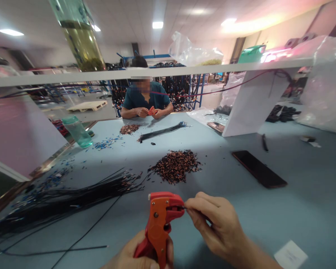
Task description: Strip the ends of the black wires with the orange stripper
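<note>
1 smooth, pistol-shaped wire stripper [157, 220]

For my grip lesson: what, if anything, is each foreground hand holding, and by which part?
Left hand: a red-and-orange, pistol-shaped wire stripper, by its handles. Right hand: a thin black wire, pinched just outside the stripper's jaws.

red-and-orange wire stripper [158, 220], roughly upright, nose pointing right, low in the view, thin dark wire [185, 207] at its mouth, mostly hidden
</note>
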The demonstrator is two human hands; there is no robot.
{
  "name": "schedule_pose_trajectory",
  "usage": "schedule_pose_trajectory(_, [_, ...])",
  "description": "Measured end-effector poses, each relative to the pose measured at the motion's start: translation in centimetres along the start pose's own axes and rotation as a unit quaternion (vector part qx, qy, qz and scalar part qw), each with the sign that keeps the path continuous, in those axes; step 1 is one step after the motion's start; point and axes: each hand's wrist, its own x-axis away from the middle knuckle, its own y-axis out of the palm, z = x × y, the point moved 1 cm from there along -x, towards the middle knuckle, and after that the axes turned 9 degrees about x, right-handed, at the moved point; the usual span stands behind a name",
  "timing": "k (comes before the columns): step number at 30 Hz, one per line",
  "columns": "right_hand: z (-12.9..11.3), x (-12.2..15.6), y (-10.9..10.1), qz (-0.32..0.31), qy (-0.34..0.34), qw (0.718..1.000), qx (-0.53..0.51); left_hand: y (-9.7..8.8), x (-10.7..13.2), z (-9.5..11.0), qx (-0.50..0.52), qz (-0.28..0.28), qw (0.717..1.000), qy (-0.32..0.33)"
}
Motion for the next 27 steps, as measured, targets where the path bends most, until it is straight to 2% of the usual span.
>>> schedule_pose_trajectory(8, [0.3,0.3,0.3,-0.010,-0.010,1.000,-0.004,1.1,-0.2,1.1,-0.034,0.019,0.999,-0.018])
schedule_pose_trajectory(17, [0.2,0.1,0.1,-0.006,-0.002,1.000,-0.022,0.2,-0.3,0.2,-0.015,-0.014,1.000,0.014])
schedule_pose_trajectory(27, [0.2,0.2,0.3,-0.004,-0.007,1.000,-0.024,0.3,-0.3,0.6,-0.054,-0.007,0.998,-0.012])
